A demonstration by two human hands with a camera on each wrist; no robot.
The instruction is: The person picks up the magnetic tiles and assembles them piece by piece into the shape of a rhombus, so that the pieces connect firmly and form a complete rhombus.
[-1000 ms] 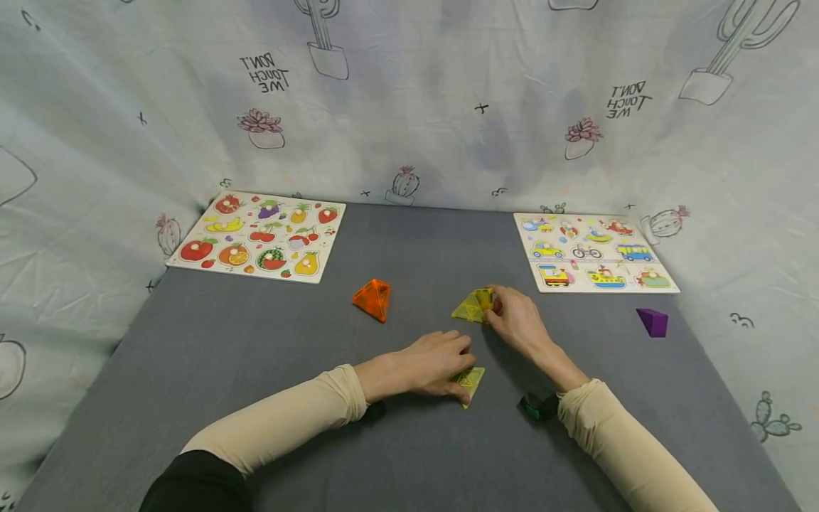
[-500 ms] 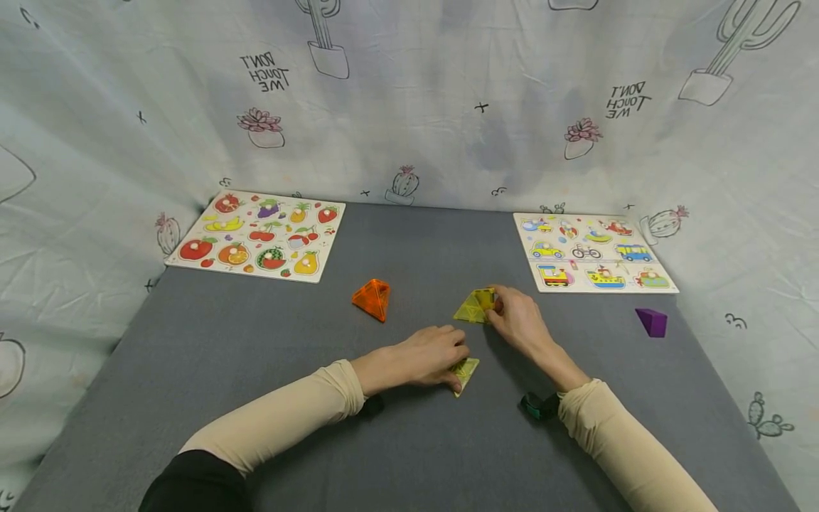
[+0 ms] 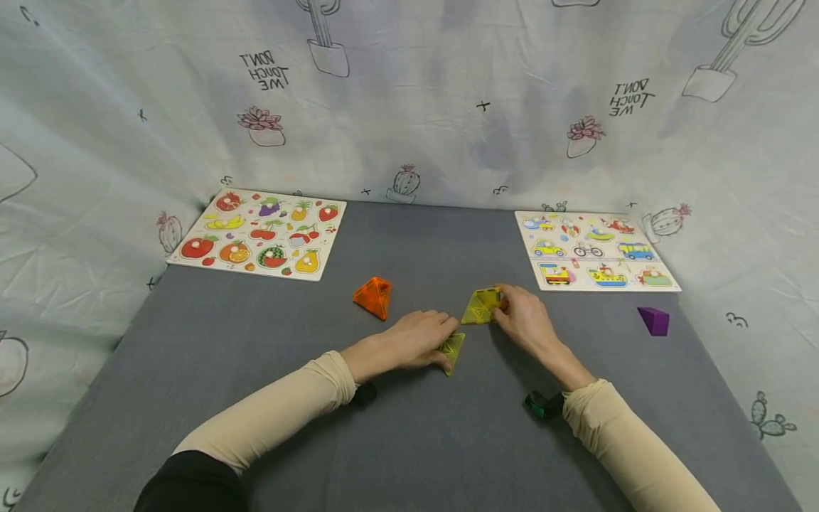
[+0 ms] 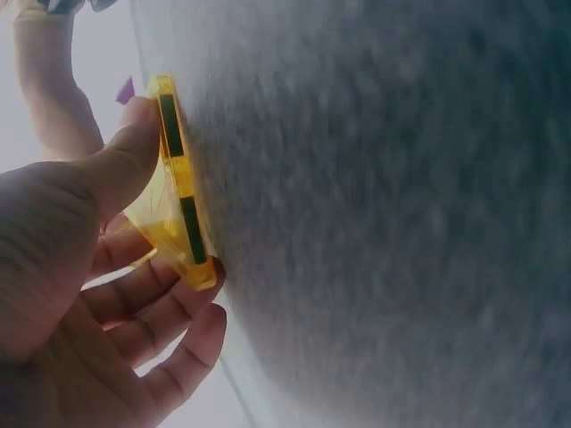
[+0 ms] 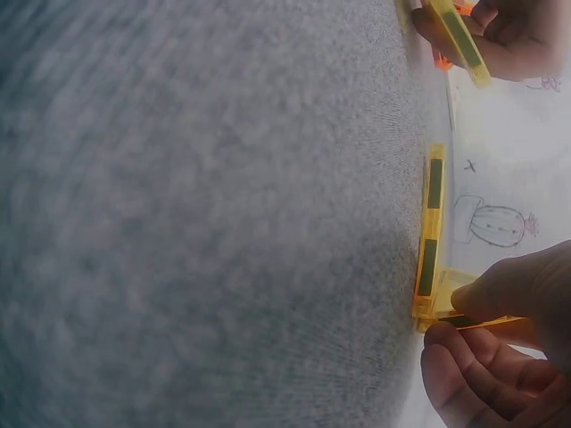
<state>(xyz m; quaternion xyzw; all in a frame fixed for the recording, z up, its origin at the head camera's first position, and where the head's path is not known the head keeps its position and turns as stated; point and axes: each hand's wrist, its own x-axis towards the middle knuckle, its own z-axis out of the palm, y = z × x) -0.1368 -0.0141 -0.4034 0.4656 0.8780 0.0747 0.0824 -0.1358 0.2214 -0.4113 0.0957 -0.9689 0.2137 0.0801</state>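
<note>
In the head view, my left hand (image 3: 412, 340) holds a translucent yellow triangular magnetic tile (image 3: 453, 352) by its edges. The left wrist view shows this tile (image 4: 185, 192) between thumb and fingers, with dark magnet strips along its edge. My right hand (image 3: 526, 318) pinches a second yellow magnetic tile, which stands up from the table. A further yellow tile (image 5: 430, 236) lies flat against its base, seen in the right wrist view. Between the left hand's tile and the yellow pair (image 3: 476, 309) a small gap shows.
An orange translucent pyramid (image 3: 374, 299) stands left of the hands. A purple wedge block (image 3: 654, 322) lies far right. Behind are a fruit puzzle board (image 3: 313, 274) on the left and a vehicle puzzle board (image 3: 601, 284) on the right, before a patterned curtain (image 3: 409, 107).
My left hand has moved away from me and a little left, carrying its yellow tile nearer the pair. My right hand and its tiles have shifted slightly right, the pair turning a little.
</note>
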